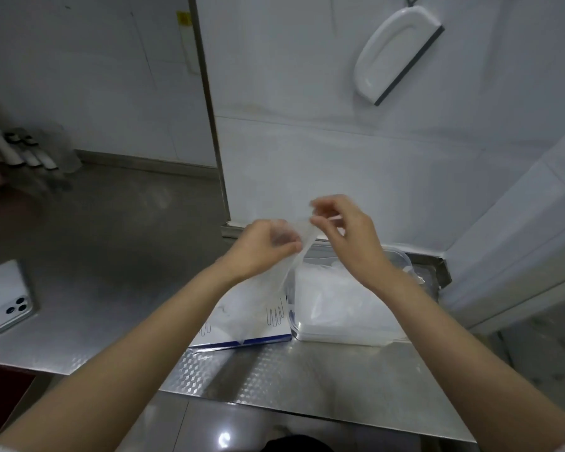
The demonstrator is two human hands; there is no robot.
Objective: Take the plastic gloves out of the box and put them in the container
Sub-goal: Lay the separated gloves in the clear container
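One thin, see-through plastic glove [286, 272] is hanging in the air above the box and the container, pulled taut at its top between both hands. The left hand [261, 247] is gripping it with fingers curled in around a bunched part of the film. The right hand [349, 230], a little higher and just beside the left, is pinching the glove's upper edge between thumb and fingertips, with the other fingers loosely bent. The glove's lower part is trailing down toward the gap between box and container; I cannot tell whether it is touching either.

Below the left forearm, the box [255, 324] is lying flat on the counter: white top with outline drawings of gloves, blue band along the near edge. Touching or just beside its right side, the clear plastic container [402, 257] is sitting with a heap of crumpled clear gloves [336, 301] inside.

Both are resting on a steel counter [111, 243] near a white wall corner. A phone [9, 305] is lying camera side up at the counter's left, well apart from the box. A white squeegee [395, 57] with a dark blade is hanging tilted on the wall above. At far left some handled utensils [26, 154] are showing, too blurred to identify.
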